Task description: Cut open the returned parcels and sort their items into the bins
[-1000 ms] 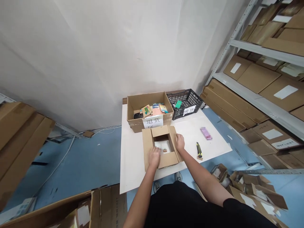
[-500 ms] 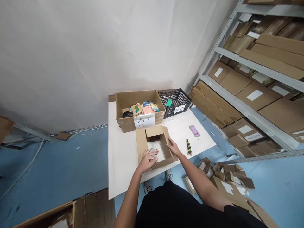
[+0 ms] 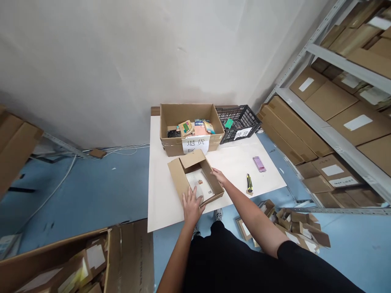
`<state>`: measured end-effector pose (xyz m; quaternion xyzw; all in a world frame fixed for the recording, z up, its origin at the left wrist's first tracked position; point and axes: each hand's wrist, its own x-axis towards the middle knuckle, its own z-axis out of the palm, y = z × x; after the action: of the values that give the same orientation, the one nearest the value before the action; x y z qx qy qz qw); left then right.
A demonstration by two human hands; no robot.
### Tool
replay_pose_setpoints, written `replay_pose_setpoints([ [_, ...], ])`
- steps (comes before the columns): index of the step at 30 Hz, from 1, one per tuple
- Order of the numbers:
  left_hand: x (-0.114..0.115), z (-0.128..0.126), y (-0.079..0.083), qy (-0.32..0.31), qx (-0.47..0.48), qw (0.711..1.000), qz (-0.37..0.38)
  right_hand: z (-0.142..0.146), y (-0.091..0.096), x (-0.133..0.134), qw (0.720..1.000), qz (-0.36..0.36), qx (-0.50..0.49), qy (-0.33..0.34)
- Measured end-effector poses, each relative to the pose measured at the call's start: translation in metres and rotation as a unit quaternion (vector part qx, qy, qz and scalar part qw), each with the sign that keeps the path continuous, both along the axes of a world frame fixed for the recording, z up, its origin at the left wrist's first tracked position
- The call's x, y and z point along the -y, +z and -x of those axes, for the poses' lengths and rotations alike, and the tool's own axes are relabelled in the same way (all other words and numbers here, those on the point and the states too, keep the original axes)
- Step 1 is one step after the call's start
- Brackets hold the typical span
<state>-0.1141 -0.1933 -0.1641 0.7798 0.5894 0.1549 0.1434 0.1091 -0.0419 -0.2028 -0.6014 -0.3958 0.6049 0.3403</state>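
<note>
A small open cardboard box [image 3: 174, 171] is tilted on the white table, its flaps folded out. Inside it lies a flat white item [image 3: 195, 179] with a small picture and a dark square mark, perhaps a book or packet. My right hand [image 3: 219, 177] grips the box's right wall, fingers outside it. My left hand [image 3: 192, 204] lies at the near left corner with its fingers spread, the tips reaching over the white item's near end. Whether those fingertips press on the item or on the box is unclear.
Behind stand a large labelled carton [image 3: 191, 149] of small books and a black plastic crate [image 3: 236, 122] holding a green item. A box cutter [image 3: 249, 183] and a blurred purple item [image 3: 259, 164] lie right on the table [image 3: 163, 203]. Loaded shelves [image 3: 336, 150] rise at the right.
The small box has turned and tilted, showing more of the white item. My left hand's fingers have spread out near the box's corner. The camera view has shifted.
</note>
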Motion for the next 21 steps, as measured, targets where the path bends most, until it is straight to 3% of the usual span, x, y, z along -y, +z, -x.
replay_pose_setpoints([
  [3, 0.004, -0.008, -0.004, 0.043, -0.016, 0.999, 0.005, 0.003, 0.002, -0.002, 0.985, -0.099, 0.142, -0.001],
  [6, 0.004, -0.015, -0.006, 0.015, -0.02, 1.0, 0.011, 0.005, 0.008, 0.005, 0.911, -0.257, 0.322, -0.004],
  [8, 0.003, -0.018, -0.008, -0.002, -0.018, 1.0, 0.003, 0.011, 0.012, 0.01, 0.865, -0.328, 0.376, 0.058],
  [10, 0.003, -0.015, -0.011, -0.01, -0.018, 1.0, -0.014, 0.026, 0.014, 0.011, 0.84, -0.347, 0.387, 0.156],
  [12, 0.003, -0.005, -0.012, -0.015, -0.021, 0.999, -0.032, 0.048, 0.01, 0.006, 0.831, -0.314, 0.394, 0.238],
  [15, 0.009, 0.016, -0.011, -0.003, -0.029, 0.998, -0.047, 0.088, -0.005, -0.008, 0.824, -0.205, 0.413, 0.33],
  [18, 0.02, 0.038, -0.007, 0.015, -0.052, 0.998, -0.046, 0.126, -0.026, -0.021, 0.809, -0.096, 0.417, 0.403],
  [21, 0.031, 0.056, -0.007, 0.026, -0.081, 0.996, -0.029, 0.157, -0.049, -0.027, 0.798, -0.051, 0.393, 0.455],
])
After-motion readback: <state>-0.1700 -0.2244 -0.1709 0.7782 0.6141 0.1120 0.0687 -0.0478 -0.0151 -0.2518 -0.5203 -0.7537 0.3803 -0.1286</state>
